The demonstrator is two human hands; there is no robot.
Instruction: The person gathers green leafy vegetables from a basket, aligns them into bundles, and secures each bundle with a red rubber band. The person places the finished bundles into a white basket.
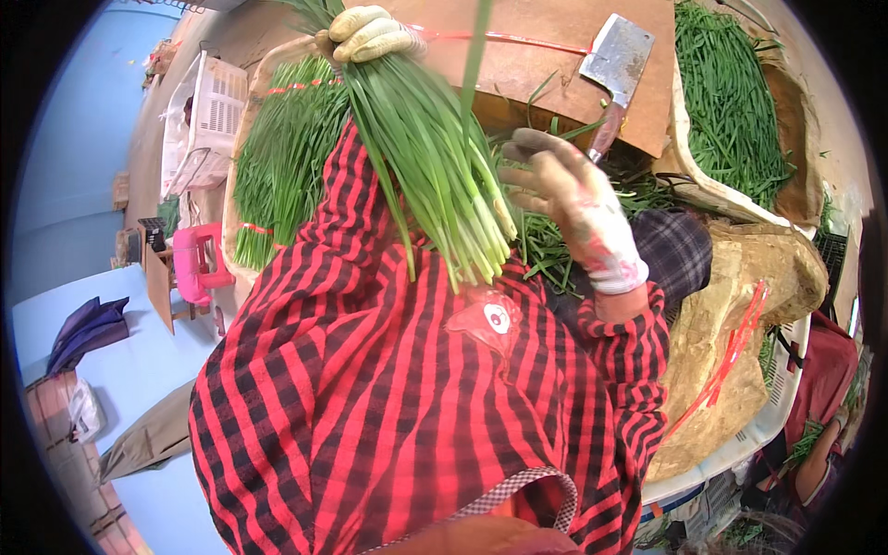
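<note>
My left hand [374, 33], in a cream work glove, grips a loose bunch of garlic chives [430, 152] near its leafy end. The pale stalk ends hang down and to the right, before my red-and-black checked shirt. Just right of those ends, my right hand [565, 198] is raised in a stained glove, its fingers apart and nothing seen in them. One long leaf [475, 69] stands out, blurred, above the bunch. A cleaver [617, 62] with a wooden handle lies on a wooden board [541, 66], beside a red plastic strip [506, 36].
At left, a lined basket [232, 208] holds chive bundles [291, 152] bound with red strips. More chives [725, 104] fill a crate at upper right. Loose leaves [548, 243] lie below my right hand. A brown sack [721, 333] carries red strips [742, 340]. Another person's arm [818, 458] shows at lower right.
</note>
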